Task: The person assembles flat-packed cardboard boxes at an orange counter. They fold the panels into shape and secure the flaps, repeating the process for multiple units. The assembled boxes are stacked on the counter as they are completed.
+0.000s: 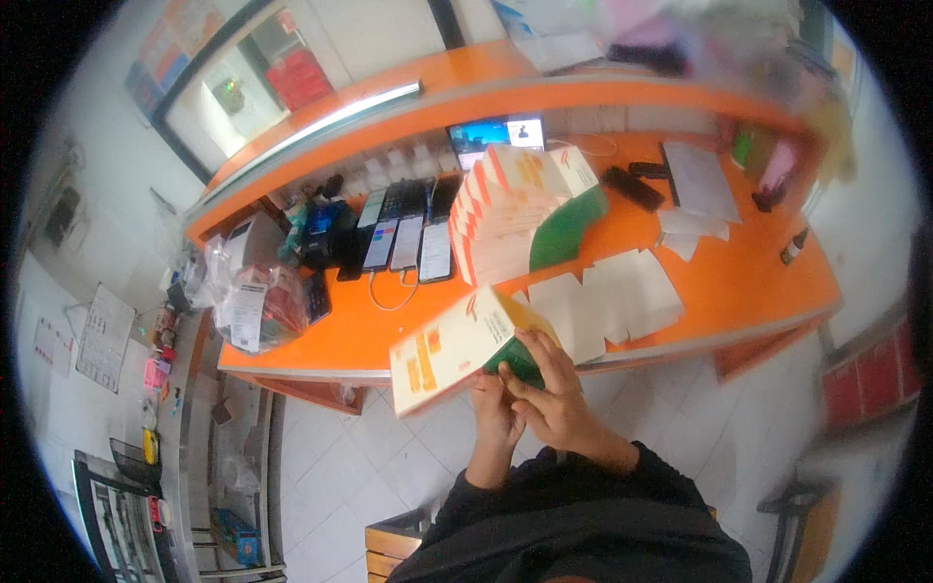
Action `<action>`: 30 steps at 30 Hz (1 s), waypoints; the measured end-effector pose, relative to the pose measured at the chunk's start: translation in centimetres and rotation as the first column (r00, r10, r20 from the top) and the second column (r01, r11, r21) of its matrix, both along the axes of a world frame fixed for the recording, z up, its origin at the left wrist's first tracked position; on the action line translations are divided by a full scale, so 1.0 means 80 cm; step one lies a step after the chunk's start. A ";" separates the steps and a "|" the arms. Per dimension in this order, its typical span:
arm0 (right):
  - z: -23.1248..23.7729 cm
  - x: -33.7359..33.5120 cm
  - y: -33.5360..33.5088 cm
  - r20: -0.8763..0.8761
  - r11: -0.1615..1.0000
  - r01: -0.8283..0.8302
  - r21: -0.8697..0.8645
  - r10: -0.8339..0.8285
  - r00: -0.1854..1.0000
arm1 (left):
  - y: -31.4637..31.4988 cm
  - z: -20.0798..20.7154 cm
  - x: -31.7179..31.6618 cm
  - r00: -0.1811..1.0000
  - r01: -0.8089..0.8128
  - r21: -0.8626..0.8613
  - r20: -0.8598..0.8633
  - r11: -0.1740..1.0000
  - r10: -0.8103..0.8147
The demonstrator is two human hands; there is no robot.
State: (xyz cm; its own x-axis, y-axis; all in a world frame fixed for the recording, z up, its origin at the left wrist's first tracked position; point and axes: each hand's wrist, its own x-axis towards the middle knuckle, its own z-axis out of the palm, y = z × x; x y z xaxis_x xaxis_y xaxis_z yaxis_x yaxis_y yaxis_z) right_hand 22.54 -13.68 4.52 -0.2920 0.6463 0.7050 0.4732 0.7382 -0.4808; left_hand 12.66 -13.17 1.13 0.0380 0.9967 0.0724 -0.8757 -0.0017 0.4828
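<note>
A cream carton [447,340] with orange print and a green end is held between my two hands in front of the orange desk's near edge. My left hand [496,416] has its fingers closed at the lower edge of the carton, partly hidden beneath it. With thumb and fingers, my right hand [559,394] grips the green end at its right. Beyond it, a fanned stack of similar flat cartons [496,219] spreads across the desk. An opened-out carton blank [627,296], plain side up, lies to the right of my hands.
Several phones [406,243] lie on the orange desk [748,282], with a white cable [391,305] curling nearby. A plastic-wrapped bundle [262,309] sits at the desk's left. Papers [700,185], a black pouch-like item [634,189] and a small bottle [794,247] are on the right. A lit screen [496,136] stands behind.
</note>
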 end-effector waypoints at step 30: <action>0.057 0.060 0.002 -0.379 0.873 -0.216 -0.438 0.039 0.925 | 0.030 0.084 -0.028 0.225 0.245 0.842 -0.532 0.481 0.817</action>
